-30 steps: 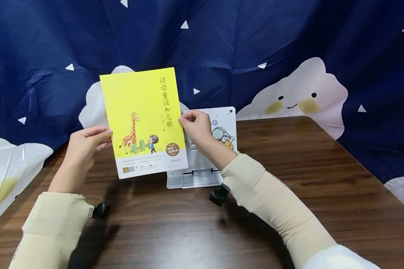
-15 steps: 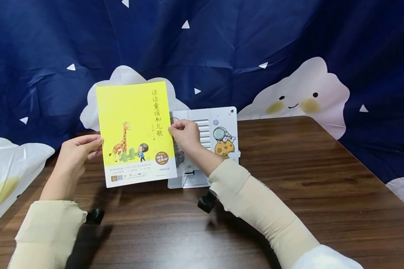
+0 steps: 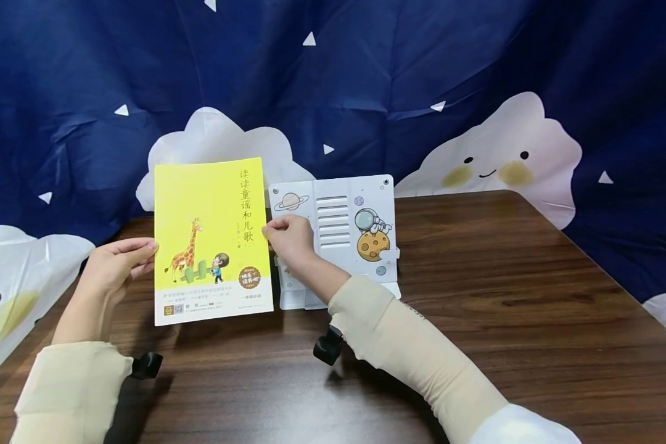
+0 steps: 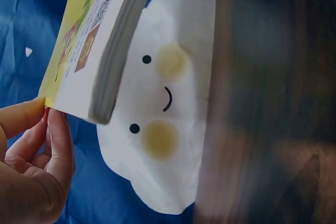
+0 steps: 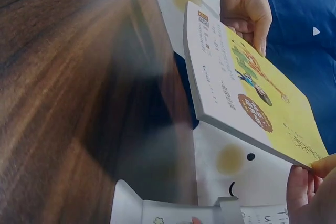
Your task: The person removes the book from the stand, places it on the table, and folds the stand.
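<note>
A yellow book (image 3: 211, 203) with a giraffe and a child on its cover is held upright above the table, its front toward the head camera. My left hand (image 3: 119, 265) pinches its left edge between thumb and fingers. At the opposite edge my right hand (image 3: 294, 243) grips it the same way, in front of a white book stand (image 3: 344, 209) printed with an astronaut and planets. In the left wrist view the thick page block of the book (image 4: 113, 61) shows along its bottom. From the right wrist, the lower edge of the book (image 5: 231, 127) appears raised off the table.
The dark wooden table (image 3: 477, 296) stretches to the right and toward the front. Behind it hangs a blue curtain (image 3: 366, 74) with white clouds and triangles. A small black wrist camera (image 3: 327, 346) hangs under the right sleeve, another black camera (image 3: 147, 365) beside the left one.
Both hands have carried the book down and to the left, and its tilt has lessened. More of the book stand shows now, including its slots and Saturn picture.
</note>
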`<action>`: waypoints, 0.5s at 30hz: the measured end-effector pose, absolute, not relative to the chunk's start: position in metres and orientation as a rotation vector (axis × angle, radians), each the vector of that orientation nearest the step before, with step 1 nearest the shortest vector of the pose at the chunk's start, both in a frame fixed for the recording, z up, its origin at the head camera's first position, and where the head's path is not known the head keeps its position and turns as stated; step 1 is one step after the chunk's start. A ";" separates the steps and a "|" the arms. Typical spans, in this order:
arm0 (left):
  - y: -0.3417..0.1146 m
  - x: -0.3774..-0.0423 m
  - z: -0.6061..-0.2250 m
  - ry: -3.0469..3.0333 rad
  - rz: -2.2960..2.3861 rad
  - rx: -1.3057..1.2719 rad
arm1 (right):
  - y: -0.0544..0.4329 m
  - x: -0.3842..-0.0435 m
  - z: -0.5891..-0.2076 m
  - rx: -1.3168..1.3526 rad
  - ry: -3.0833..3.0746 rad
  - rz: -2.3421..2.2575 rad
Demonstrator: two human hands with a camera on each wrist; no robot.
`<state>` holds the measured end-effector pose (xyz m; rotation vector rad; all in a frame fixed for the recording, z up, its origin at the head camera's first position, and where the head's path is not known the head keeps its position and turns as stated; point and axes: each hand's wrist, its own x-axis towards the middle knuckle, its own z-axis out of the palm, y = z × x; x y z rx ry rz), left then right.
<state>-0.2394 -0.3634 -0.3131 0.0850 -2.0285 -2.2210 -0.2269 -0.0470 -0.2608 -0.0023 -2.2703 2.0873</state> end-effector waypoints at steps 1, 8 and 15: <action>-0.359 -0.233 -0.309 -2.032 -2.244 0.057 | -0.048 -0.227 -0.262 -0.001 -2.265 2.100; -0.404 -0.258 -0.354 -2.085 -2.149 0.163 | -0.056 -0.226 -0.271 -0.011 -2.266 2.138; -0.413 -0.249 -0.358 -2.147 -2.144 0.187 | -0.066 -0.221 -0.279 -0.024 -2.300 2.135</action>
